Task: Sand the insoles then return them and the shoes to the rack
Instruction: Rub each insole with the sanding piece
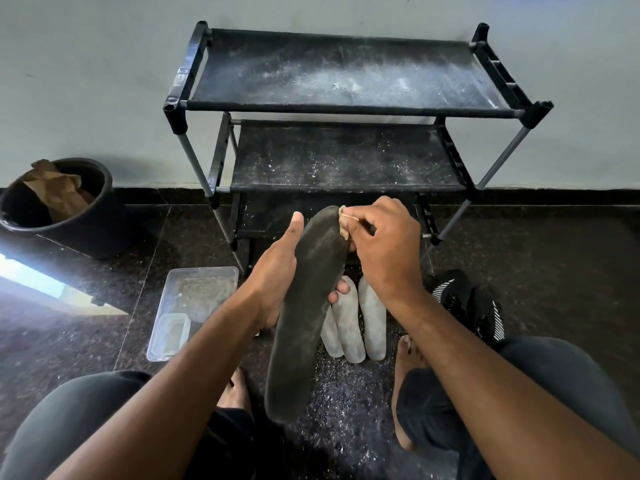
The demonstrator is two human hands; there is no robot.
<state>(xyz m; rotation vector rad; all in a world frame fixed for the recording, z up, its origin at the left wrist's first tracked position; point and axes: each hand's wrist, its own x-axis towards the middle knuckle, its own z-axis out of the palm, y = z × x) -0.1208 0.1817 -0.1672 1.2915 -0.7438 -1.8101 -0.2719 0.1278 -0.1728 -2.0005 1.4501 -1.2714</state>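
A dark insole [304, 306] is held up over the floor, gripped by the left hand [277, 271]. The right hand [384, 247] pinches a scrap of sandpaper [344, 221] against its tip. Three pale insoles [353, 323] lie below, a black shoe [464, 303] beside them, the rack [346, 109] behind.

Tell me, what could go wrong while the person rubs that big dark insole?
The right hand pinches only a small scrap of sandpaper, so fingertips might scrape. The left hand grips the dark insole mid-length, so its toe could flex away. Dust may drift onto the rack.
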